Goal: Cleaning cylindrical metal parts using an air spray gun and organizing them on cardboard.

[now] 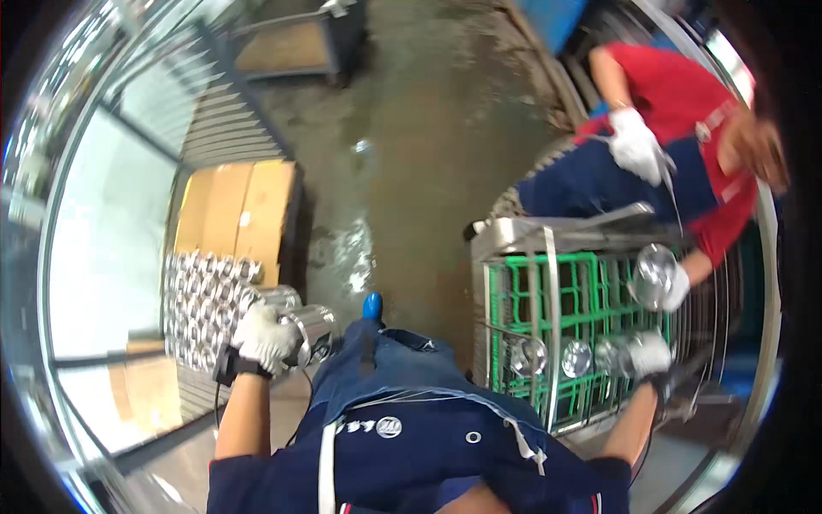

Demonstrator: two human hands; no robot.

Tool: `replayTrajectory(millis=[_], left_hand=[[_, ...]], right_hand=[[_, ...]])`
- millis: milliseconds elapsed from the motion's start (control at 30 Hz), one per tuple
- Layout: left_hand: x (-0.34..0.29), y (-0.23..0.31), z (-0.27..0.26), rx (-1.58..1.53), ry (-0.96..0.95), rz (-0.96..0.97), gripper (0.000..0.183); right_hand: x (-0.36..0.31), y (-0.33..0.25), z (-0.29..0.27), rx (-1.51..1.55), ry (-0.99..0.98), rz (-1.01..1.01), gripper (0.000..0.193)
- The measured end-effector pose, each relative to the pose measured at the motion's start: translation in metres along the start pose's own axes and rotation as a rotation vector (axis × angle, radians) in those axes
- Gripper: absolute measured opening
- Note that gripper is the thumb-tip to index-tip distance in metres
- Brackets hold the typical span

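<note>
My left hand [262, 337], in a white knit glove, is closed around a shiny metal cup [315, 330]. A second metal cylinder [280, 297] lies just beyond it, touching or very near the fingers. Beside that hand is a block of many stacked shiny metal cups [201, 300]. My right hand [651, 353], also gloved, is closed on a metal cup [611, 355] at the green-gridded rack [514, 291]. Two more metal cups, one at the left [527, 356] and one in the middle [576, 357], sit in the rack in line with it.
Across the rack a co-worker in a red shirt [676, 77] holds a large clear or shiny cup [657, 272] over it. Metal rails [550, 325] frame the rack. Cardboard [231, 210] lies in a barred cage at left. A cart [287, 47] stands on the wet floor [411, 171].
</note>
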State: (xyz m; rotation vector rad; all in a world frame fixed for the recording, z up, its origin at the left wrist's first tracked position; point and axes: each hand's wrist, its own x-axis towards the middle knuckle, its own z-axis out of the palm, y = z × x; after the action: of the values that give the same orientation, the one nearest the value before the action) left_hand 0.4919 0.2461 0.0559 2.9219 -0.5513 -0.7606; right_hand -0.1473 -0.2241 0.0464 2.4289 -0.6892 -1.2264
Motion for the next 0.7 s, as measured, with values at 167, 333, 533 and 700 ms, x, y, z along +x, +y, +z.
replayTrajectory(millis=[167,333,533,700], left_hand=[[0.019,-0.066,0.018,0.100,0.014,-0.071,0.038],[0.070,-0.123,0.018,-0.168,-0.025,-0.095,0.036],[0.139,-0.213,0.023,-0.115,-0.014,-0.160,0.034],[0.182,-0.255,0.032,-0.087,0.116,-0.174,0.025]], right_hand=[[-0.098,-0.113,-0.296,1.295,0.614,0.354,0.034],[-0.163,-0.112,-0.364,1.455,0.838,0.595,0.043],[-0.101,-0.209,-0.515,1.329,1.028,0.428,0.043],[0.015,-0.262,-0.593,1.464,0.983,0.006,0.043]])
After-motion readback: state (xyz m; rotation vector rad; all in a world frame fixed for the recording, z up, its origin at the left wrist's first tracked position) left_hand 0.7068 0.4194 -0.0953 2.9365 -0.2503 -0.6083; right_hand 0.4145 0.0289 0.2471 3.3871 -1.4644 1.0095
